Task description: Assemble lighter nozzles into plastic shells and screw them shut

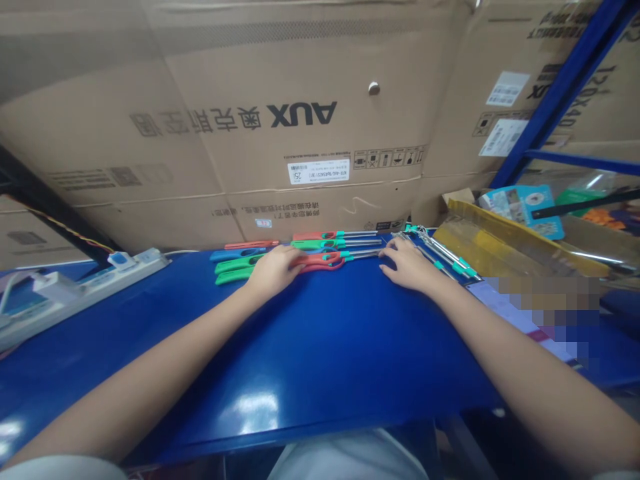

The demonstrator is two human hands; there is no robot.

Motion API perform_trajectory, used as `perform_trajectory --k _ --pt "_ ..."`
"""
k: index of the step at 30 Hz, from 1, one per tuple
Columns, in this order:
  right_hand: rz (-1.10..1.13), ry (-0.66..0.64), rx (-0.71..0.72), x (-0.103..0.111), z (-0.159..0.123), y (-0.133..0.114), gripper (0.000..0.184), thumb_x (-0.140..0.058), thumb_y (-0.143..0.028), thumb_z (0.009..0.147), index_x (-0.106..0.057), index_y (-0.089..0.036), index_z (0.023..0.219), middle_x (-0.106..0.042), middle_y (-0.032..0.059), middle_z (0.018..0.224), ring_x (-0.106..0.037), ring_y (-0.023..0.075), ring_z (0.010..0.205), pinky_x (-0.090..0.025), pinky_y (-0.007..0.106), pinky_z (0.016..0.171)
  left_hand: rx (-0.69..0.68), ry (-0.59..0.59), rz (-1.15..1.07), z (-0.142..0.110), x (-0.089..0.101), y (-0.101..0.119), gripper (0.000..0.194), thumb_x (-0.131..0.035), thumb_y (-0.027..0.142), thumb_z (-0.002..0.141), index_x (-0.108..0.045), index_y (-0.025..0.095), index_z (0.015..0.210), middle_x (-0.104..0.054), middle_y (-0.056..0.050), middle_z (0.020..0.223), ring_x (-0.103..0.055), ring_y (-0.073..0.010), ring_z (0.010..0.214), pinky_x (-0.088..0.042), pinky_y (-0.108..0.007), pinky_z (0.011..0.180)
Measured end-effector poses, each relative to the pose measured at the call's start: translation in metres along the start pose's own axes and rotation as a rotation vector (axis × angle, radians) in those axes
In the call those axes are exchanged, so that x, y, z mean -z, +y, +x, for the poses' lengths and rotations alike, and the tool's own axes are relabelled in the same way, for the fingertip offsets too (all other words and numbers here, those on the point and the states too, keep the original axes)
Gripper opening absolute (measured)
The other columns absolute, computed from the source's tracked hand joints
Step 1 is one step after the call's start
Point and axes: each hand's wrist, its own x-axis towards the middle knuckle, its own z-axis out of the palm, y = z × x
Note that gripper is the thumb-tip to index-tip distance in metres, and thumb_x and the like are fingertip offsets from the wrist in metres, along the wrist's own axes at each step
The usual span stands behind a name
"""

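Note:
My left hand (275, 268) is closed over the handle of a red long-nosed lighter (330, 260), whose metal nozzle points right. Under and beside this hand lie green-handled lighters (235, 268) and a blue one (235, 255). Another red lighter (315, 235) and a green one (320, 245) lie just behind. My right hand (407, 265) rests with fingers bent but apart, close to the red lighter's nozzle tip. Loose metal nozzle tubes with green collars (450, 255) lie beyond and right of it; its fingertips partly hide some of them.
Large cardboard boxes (250, 160) stand behind the blue tabletop (320, 347). A white power strip (115, 273) lies at left. At right are a yellow-taped carton (510, 247) holding bits and pieces, and a blue metal post (555, 100).

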Motion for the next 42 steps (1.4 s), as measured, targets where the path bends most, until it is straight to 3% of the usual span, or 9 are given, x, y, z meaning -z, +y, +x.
perform_trajectory --k 6,14,18,21,24,27,34,38,42 --pt "0.01 -0.003 0.02 -0.002 0.0 0.002 0.029 -0.057 -0.032 0.091 -0.068 -0.017 0.114 -0.057 0.0161 0.122 -0.055 0.0325 0.116 -0.048 0.049 0.1 -0.007 -0.001 -0.004 0.001 0.002 0.005 0.024 -0.057 0.023 0.09 -0.071 0.022 0.109 -0.074 -0.007 0.113 -0.064 -0.0285 0.111 -0.054 -0.04 0.093" --pt "0.045 0.012 0.033 -0.004 0.001 0.005 0.027 -0.057 -0.033 0.091 -0.066 -0.018 0.113 -0.056 0.0157 0.125 -0.054 0.0326 0.121 -0.047 0.049 0.104 0.032 0.053 0.014 -0.004 0.013 0.001 0.029 -0.051 0.038 0.096 -0.07 0.021 0.109 -0.072 -0.008 0.11 -0.065 -0.0257 0.106 -0.052 -0.038 0.094" --pt "0.068 0.035 0.031 -0.006 0.001 0.005 0.027 -0.058 -0.032 0.09 -0.065 -0.018 0.112 -0.056 0.0159 0.126 -0.053 0.0332 0.122 -0.046 0.049 0.105 0.13 0.077 0.075 -0.002 0.023 -0.028 0.029 -0.049 0.037 0.095 -0.068 0.02 0.109 -0.072 -0.009 0.114 -0.062 -0.0271 0.11 -0.051 -0.038 0.096" --pt "0.076 0.055 0.03 -0.007 0.001 0.003 0.029 -0.058 -0.032 0.09 -0.065 -0.017 0.113 -0.055 0.0169 0.129 -0.052 0.0345 0.124 -0.046 0.051 0.105 0.245 0.07 0.143 0.0 0.028 -0.062 0.026 -0.052 0.035 0.091 -0.068 0.017 0.099 -0.071 -0.014 0.105 -0.062 -0.0312 0.104 -0.051 -0.043 0.093" --pt "0.077 0.092 0.045 -0.007 0.001 0.0 0.028 -0.057 -0.033 0.09 -0.065 -0.018 0.112 -0.054 0.0168 0.131 -0.051 0.0353 0.124 -0.046 0.052 0.104 0.324 0.05 0.183 0.001 0.027 -0.09 0.023 -0.055 0.031 0.086 -0.067 0.017 0.099 -0.07 -0.013 0.102 -0.061 -0.0312 0.102 -0.05 -0.044 0.094" --pt "0.096 0.146 0.077 -0.004 0.001 -0.006 0.027 -0.055 -0.033 0.09 -0.066 -0.018 0.111 -0.054 0.0172 0.132 -0.051 0.0355 0.125 -0.046 0.053 0.104 0.349 0.026 0.204 0.003 0.022 -0.105 0.027 -0.054 0.032 0.086 -0.069 0.018 0.105 -0.068 -0.013 0.106 -0.061 -0.0307 0.105 -0.05 -0.042 0.095" --pt "0.183 0.193 0.178 0.001 -0.001 -0.017 0.025 -0.055 -0.031 0.092 -0.065 -0.02 0.111 -0.055 0.0156 0.134 -0.052 0.0332 0.127 -0.044 0.054 0.108 0.333 -0.035 0.253 0.01 0.019 -0.103 0.026 -0.057 0.038 0.085 -0.076 0.024 0.096 -0.068 -0.012 0.109 -0.06 -0.0332 0.106 -0.05 -0.042 0.088" --pt "0.181 0.207 0.209 0.004 -0.003 -0.019 0.025 -0.054 -0.031 0.093 -0.066 -0.019 0.112 -0.055 0.0154 0.134 -0.052 0.0319 0.128 -0.044 0.052 0.109 0.304 -0.047 0.272 0.013 0.03 -0.1 0.024 -0.056 0.038 0.087 -0.076 0.026 0.089 -0.07 -0.01 0.105 -0.061 -0.0321 0.104 -0.05 -0.04 0.084" --pt "0.214 0.252 0.244 0.011 -0.004 -0.026 0.023 -0.054 -0.029 0.094 -0.065 -0.02 0.112 -0.056 0.0142 0.134 -0.052 0.0306 0.128 -0.043 0.052 0.11 0.272 -0.018 0.279 0.011 0.046 -0.09 0.023 -0.056 0.034 0.089 -0.076 0.023 0.088 -0.069 -0.013 0.104 -0.061 -0.036 0.105 -0.05 -0.045 0.083"
